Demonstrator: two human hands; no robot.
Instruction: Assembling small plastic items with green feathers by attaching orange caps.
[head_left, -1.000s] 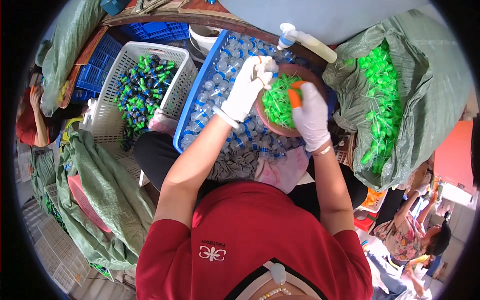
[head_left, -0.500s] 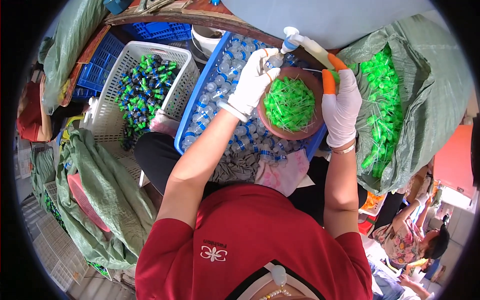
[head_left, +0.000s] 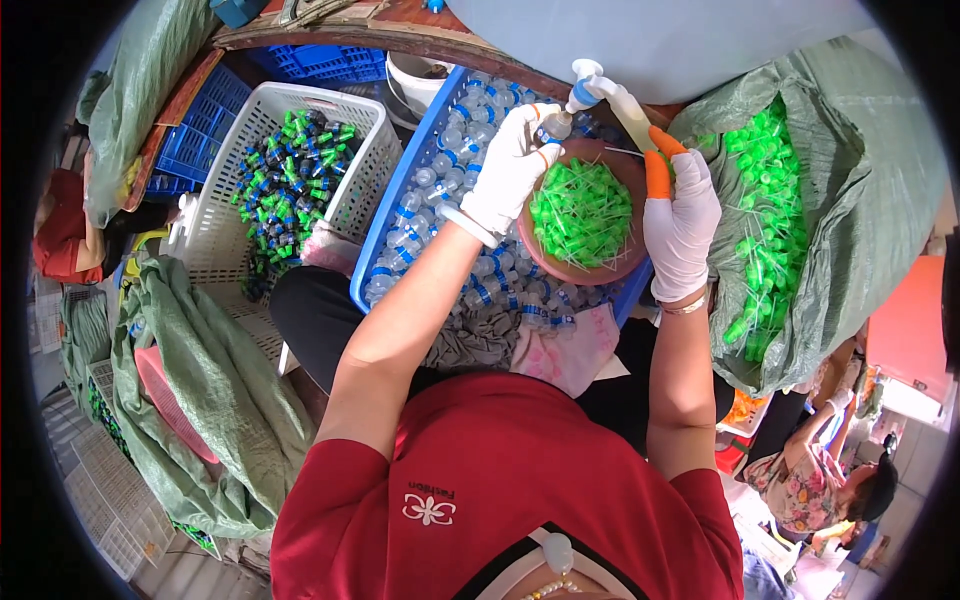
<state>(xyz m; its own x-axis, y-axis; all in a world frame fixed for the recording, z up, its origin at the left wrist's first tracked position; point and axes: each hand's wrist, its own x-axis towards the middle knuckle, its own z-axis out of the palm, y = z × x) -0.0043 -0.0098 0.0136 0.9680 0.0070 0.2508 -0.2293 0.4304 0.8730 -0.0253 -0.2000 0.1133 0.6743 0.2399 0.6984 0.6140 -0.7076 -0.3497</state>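
Head: our left hand (head_left: 511, 166) grasps clear round plastic bottle (head_left: 555, 128), likely light, best side-held. Right hand (head_left: 684, 216) pinches thin white stick (head_left: 624, 151).

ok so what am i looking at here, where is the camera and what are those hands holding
No machine: these are a person's own gloved hands, seen from a camera on their head looking down. The wide lens bends straight edges. The left hand holds a small bottle at a white-and-blue nozzle. The right hand, with orange fingertips, pinches what looks like a thin white stick. In front is a blue tub of similar bottles, with a pinkish bowl of green pieces over them.
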